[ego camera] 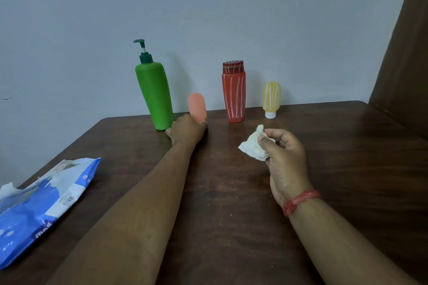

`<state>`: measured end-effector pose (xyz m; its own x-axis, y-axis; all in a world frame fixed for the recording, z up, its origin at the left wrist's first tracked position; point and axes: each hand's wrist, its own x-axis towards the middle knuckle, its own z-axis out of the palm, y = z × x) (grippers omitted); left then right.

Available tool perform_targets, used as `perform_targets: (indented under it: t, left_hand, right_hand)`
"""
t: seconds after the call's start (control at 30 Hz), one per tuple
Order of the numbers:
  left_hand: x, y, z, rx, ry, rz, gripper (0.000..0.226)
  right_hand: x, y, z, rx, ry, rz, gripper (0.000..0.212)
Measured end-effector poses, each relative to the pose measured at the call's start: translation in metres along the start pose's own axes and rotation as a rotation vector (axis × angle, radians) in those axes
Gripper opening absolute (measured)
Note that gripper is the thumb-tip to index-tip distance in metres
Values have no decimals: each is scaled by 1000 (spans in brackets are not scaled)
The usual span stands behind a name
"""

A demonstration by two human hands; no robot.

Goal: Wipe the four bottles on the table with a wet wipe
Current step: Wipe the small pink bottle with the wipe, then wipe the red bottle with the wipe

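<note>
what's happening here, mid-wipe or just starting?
A person is working along a row of four bottles on the brown table. The left hand grips the base of the small orange bottle, which stands between the green pump bottle and the red striped bottle. The right hand holds a crumpled wet wipe clear of the bottles. The yellow bottle stands untouched. The wipe pack lies open at the left.

view: one head-worn wide-angle camera
facing: forward and down across the desk [231, 192] toward the wall [208, 7]
nearness: close, forearms fill the lower frame
shared: only one view
</note>
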<state>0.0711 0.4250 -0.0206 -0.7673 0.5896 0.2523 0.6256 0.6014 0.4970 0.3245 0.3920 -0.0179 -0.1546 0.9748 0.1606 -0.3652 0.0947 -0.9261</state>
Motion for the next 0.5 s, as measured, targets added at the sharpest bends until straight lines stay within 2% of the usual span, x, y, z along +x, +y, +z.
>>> perform_targets:
  t: [0.27,0.43,0.5]
  left_hand:
    - [-1,1,-1,4,7,4,43]
    - [-5,-1,-5,-28,-16,-28,63]
    - [-10,-3,-7,-28,-17,-19,62]
  right_hand:
    - [-2,-1,1,-3,-11,13,12]
    - [-3,-3,1,-15,-20,21,14]
    - [-3,-4,1,-11,-9,25,14]
